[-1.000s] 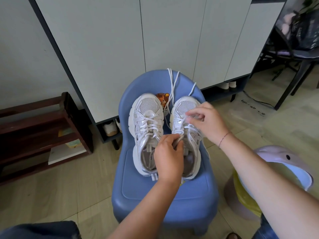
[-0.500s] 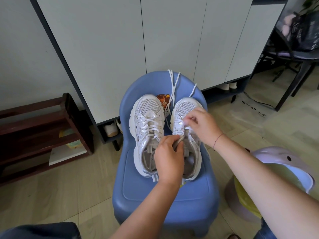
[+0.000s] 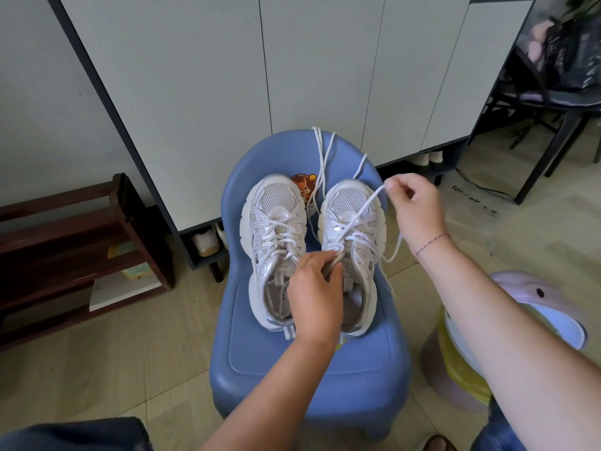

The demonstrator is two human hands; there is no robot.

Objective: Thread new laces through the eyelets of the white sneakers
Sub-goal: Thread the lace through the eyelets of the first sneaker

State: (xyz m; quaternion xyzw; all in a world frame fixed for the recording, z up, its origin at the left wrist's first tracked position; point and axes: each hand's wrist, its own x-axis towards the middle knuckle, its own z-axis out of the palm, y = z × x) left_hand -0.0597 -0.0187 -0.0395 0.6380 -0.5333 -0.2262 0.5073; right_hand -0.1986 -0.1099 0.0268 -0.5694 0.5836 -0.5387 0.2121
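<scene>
Two white sneakers stand side by side on the seat of a blue plastic chair (image 3: 309, 362), toes pointing to 12 o'clock. The left sneaker (image 3: 274, 236) is laced across its eyelets. The right sneaker (image 3: 344, 200) sits just beside it at 3 o'clock.

The left hand (image 3: 313, 297) reaches in from 6 o'clock with its fingers curled, and it grips the right sneaker at the top of the throat (whether it pinches the tongue alone or a strand as well, I cannot tell). The right hand (image 3: 414, 206) hovers at 2 o'clock of that shoe. Its thumb and fingertips pinch one end of the lace (image 3: 364, 213), which runs taut and slanting from the eyelets up to them. Another strand loops down past the wrist at 4 o'clock.

Loose laces (image 3: 320, 157) drape over the chair back at 12 o'clock, trailing between the two toes, next to a cartoon sticker (image 3: 304, 185). Behind the chair stands a pale cabinet (image 3: 292, 60). A dark wooden rack (image 3: 81, 242) is at 9 o'clock, and a lilac plastic object (image 3: 527, 288) at 4 o'clock.
</scene>
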